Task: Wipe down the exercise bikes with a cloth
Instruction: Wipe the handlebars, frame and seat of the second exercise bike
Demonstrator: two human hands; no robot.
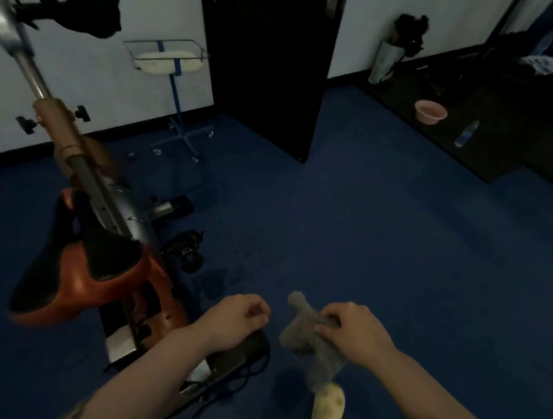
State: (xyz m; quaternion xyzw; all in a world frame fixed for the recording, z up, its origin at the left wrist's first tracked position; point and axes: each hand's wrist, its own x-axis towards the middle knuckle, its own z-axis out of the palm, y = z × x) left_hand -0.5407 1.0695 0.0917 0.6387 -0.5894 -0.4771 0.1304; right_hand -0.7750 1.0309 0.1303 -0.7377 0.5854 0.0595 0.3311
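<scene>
An exercise bike with an orange frame stands at the left. Its black and orange saddle is nearest me and its black handlebars are at the top left. My right hand grips a grey cloth in the air to the right of the bike's rear base. My left hand hovers curled into a loose fist over that rear base, holding nothing, a short gap left of the cloth.
Blue carpet covers the floor. A dark open door stands ahead, and a blue wire-basket stand sits by the white wall. A pink basin and a water bottle lie at the far right. My slippered foot is below the cloth.
</scene>
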